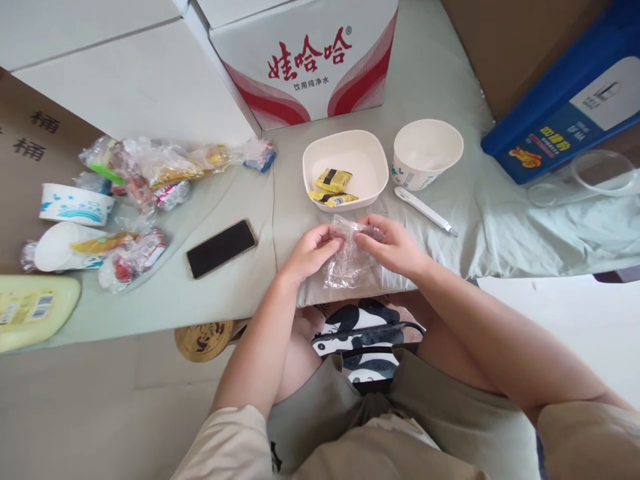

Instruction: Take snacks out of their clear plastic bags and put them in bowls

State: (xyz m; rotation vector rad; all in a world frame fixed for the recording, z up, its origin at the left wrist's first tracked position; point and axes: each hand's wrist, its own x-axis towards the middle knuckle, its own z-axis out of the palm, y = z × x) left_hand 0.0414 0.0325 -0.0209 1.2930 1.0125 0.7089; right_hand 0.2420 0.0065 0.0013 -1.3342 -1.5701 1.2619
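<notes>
Leftmost, a pale yellow bottle (40,312) lies at the edge of a table covered in light green cloth (220,293). Beyond it are two paper cups with blue printing, one upright (77,207) and the other tipped on its side (65,248), with a loose heap of plastic-wrapped packets (170,163) spread just beside them. Next comes a dark-screened phone (221,248), lying flat and slantwise, and farther back stands a white box (310,60) with red lettering. Near the front edge, the left hand (313,253) pinches a crumpled clear plastic wrapper (345,270) between thumb and fingers; the wrapper hangs down between the hands, in front of a white bowl (374,175) containing yellow packets (334,180). The right hand (393,247) grips the same wrapper from its other side, fingers curled. Past it stand a round white tub (413,176), a slim white cutter (425,210) lying aslant near it, then a large blue container (555,127) and a clear plastic cup (600,177).
</notes>
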